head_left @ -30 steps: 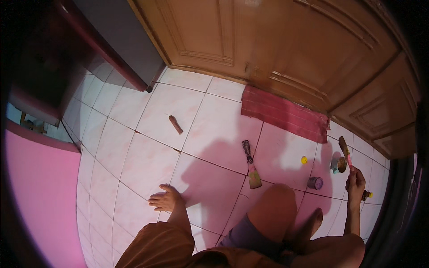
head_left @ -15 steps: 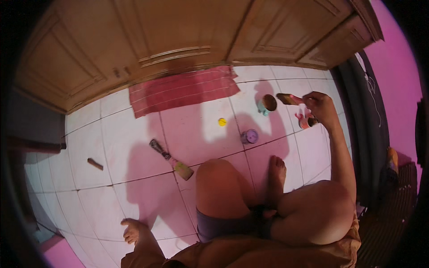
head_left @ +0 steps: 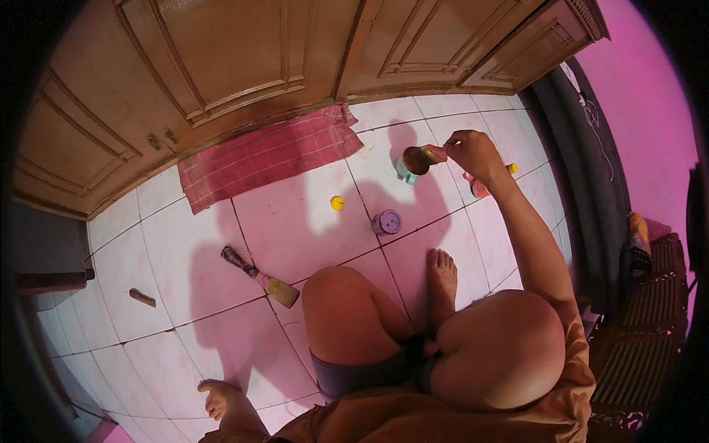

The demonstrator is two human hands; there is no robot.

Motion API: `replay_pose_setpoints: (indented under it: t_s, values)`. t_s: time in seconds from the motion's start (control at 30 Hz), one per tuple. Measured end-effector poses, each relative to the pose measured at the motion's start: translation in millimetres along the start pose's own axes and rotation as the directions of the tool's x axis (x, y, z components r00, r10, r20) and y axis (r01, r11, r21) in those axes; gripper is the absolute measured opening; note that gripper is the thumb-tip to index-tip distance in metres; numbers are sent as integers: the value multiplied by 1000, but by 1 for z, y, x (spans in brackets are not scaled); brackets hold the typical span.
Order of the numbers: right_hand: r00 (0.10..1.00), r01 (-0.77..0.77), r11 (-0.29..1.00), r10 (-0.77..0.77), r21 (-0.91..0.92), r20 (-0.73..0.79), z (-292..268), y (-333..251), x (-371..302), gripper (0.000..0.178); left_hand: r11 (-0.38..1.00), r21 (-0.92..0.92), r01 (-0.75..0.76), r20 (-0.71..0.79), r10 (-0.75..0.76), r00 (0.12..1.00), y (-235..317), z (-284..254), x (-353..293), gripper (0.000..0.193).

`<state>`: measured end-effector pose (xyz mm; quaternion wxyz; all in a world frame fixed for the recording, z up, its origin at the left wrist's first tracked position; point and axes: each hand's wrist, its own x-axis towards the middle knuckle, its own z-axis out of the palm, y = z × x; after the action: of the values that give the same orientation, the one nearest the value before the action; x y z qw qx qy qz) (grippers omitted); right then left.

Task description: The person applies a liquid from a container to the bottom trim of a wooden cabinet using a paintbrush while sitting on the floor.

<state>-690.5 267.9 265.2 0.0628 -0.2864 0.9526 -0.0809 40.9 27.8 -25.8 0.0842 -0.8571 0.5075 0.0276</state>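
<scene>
Head view, I see right hand (head_left: 473, 151) upper right of frame, fingers closed on a brush (head_left: 422, 157) whose head sits over the teal cup (head_left: 405, 175) on the tile floor (head_left: 295, 214); left hand out of frame.

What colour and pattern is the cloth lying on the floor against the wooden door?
Red cloth with a faint checked pattern, in the head view.

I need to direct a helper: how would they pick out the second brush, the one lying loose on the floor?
Start at the red cloth below the wooden doors. On the white tiles nearer the person lies a brush, left of the bent knee. Unlike the one in the right hand, nothing touches it.
</scene>
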Motion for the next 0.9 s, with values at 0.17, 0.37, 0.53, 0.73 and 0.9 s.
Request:
replay_pose_setpoints:
  t_s: [0.17,0.37,0.53,0.73,0.9]
  values:
    - [997,-7,982,21,-190,75,-1,-29,19,39,1000,-7,24,7,-24,1000,0,8,4,92]
    - [982,103,919,-33,-381,186,23,-53,42,43,998,7,59,-20,-58,998,-7,1,6,93]
    - [981,114,929,-49,-352,189,40,-48,57,43,996,5,84,-25,-84,996,-7,-6,4,94]
    - [975,31,949,41,-313,219,33,-41,58,41,995,3,97,-6,-97,995,1,1,0,94]
    - [980,-13,977,54,-211,192,54,-10,70,37,990,5,138,-20,-138,990,-1,-12,-2,95]
